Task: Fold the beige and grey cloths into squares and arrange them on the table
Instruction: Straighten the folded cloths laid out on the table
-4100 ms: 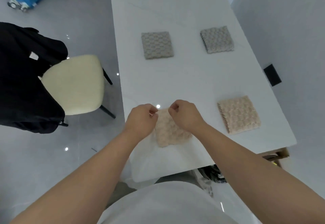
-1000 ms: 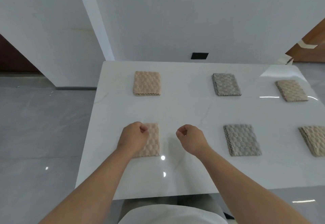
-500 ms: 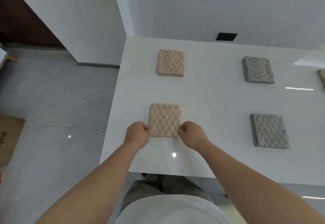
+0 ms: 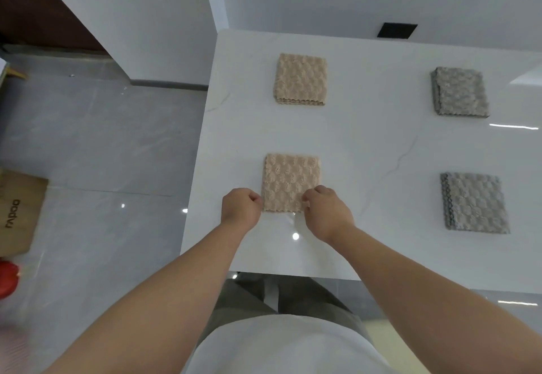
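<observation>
A folded beige cloth [image 4: 290, 181] lies flat as a square near the left front of the white table [image 4: 366, 144]. My left hand [image 4: 240, 207] is curled at its near left corner and my right hand [image 4: 327, 212] is curled over its near right corner, both pinching the cloth's edge. A second folded beige cloth [image 4: 300, 78] lies farther back in the same column. To the right lie two folded grey cloths, one far [image 4: 460, 92] and one near [image 4: 475, 202].
The table's left edge and front edge run close to my hands. A cardboard box [image 4: 17, 212] and a red object [image 4: 7, 281] sit on the grey floor at left. A white wall with a black plate [image 4: 396, 30] stands behind the table.
A second ago my right hand was apart from the beige cloth; it has moved left to the cloth's near right corner. My left hand stays at the left corner.
</observation>
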Demonstrator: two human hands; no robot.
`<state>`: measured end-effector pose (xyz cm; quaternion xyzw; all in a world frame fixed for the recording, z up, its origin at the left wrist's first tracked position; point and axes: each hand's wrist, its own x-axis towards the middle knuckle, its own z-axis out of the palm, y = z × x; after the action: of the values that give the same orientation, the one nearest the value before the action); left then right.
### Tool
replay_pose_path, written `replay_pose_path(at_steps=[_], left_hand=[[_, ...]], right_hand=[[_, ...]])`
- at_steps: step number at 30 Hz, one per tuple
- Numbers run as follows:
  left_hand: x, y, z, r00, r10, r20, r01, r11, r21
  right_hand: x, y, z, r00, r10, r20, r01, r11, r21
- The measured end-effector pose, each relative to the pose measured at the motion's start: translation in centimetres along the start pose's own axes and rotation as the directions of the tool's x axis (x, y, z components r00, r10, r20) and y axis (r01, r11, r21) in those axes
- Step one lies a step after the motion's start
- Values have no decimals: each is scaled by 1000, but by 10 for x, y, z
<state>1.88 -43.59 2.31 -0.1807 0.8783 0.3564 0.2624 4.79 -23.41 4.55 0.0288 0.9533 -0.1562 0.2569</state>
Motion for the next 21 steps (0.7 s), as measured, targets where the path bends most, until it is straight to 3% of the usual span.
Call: replay_pose_path(at_steps=[6, 14, 21], left_hand=[[7, 10, 3, 999, 43, -7, -42, 997, 71], [17, 16, 8, 996, 84, -1, -84, 996, 44], [21, 20, 5, 998, 25, 56, -25, 1000, 6]], right_hand=[[4, -10, 9, 999, -5, -50, 2, 998, -65], [3, -20, 16, 999, -3, -41, 0, 998, -70], [1, -21, 16, 998, 2, -68, -5, 999, -45]])
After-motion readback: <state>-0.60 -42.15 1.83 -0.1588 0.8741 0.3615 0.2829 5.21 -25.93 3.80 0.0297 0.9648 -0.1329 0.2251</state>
